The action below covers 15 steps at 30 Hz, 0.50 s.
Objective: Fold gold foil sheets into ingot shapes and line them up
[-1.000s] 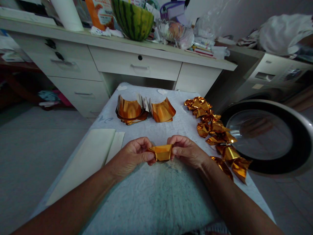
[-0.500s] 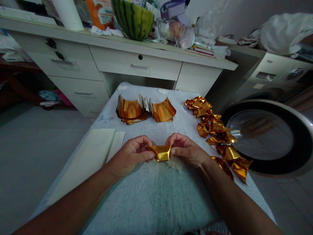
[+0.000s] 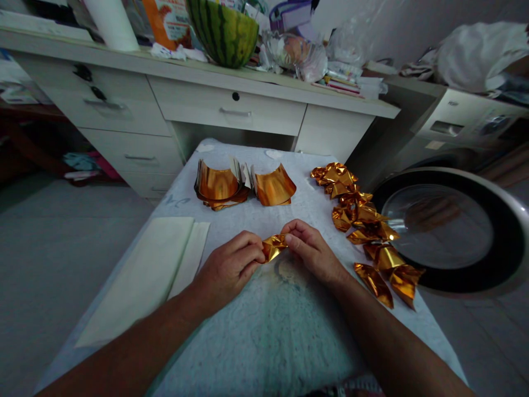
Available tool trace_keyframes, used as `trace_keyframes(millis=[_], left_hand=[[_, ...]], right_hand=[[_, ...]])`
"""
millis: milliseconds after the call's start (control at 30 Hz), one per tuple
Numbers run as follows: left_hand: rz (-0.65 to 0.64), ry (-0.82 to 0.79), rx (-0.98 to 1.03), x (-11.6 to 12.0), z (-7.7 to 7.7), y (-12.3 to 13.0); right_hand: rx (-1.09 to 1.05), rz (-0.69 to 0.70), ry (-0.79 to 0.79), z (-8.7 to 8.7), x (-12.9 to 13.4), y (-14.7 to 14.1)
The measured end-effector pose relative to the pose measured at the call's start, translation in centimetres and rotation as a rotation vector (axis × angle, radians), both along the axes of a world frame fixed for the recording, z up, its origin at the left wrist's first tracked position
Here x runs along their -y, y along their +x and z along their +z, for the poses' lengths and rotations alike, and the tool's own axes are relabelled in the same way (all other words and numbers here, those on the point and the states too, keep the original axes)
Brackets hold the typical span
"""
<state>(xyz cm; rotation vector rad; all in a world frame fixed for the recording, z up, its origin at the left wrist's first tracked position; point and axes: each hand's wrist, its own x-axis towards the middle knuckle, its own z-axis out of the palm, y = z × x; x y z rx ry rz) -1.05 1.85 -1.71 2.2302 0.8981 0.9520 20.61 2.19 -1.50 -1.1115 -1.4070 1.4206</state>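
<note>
Between my two hands is a small folded piece of gold foil paper (image 3: 274, 247), creased and shiny, held just above the cloth-covered table. My left hand (image 3: 236, 258) is closed on its left end, knuckles up, hiding that end. The fingertips and thumb of my right hand (image 3: 309, 248) pinch its right end. Beyond them lie two curved stacks of gold foil sheets, a left stack (image 3: 218, 184) and a right stack (image 3: 274, 185). Several folded gold foil pieces (image 3: 357, 216) form a loose row along the table's right side.
Pale folded sheets (image 3: 140, 270) lie at the left of the table (image 3: 264, 342). Behind stands a white drawer desk (image 3: 231, 110) bearing a cut watermelon (image 3: 225, 36) and clutter. At right, a washing machine's open round door (image 3: 446, 226) comes close to the table edge.
My left hand has turned over so its knuckles face up. The foil piece has tilted, its right end higher, and now looks more creased and narrower than before.
</note>
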Motion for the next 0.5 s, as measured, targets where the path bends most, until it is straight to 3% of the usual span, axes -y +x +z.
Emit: trace_keyframes(millis=[133,267,400,500], left_hand=[[0.022,0.044,-0.048,0.4,0.1,0.1],[0.048,0.003,-0.075,1.0,0.5,0.1],[0.255,-0.125,-0.120,1.0,0.7,0.2],[0.284,-0.207,-0.157,0.7,0.5,0.4]], right_hand=[[0.079,-0.058,0.031,-0.6,-0.3,-0.3],[0.237,-0.166,0.177,-0.9,-0.2,-0.7],[0.354,-0.213,0.310,-0.7,0.3,-1.3],[0.408,-0.214,0.373,-0.5,0.7,-1.7]])
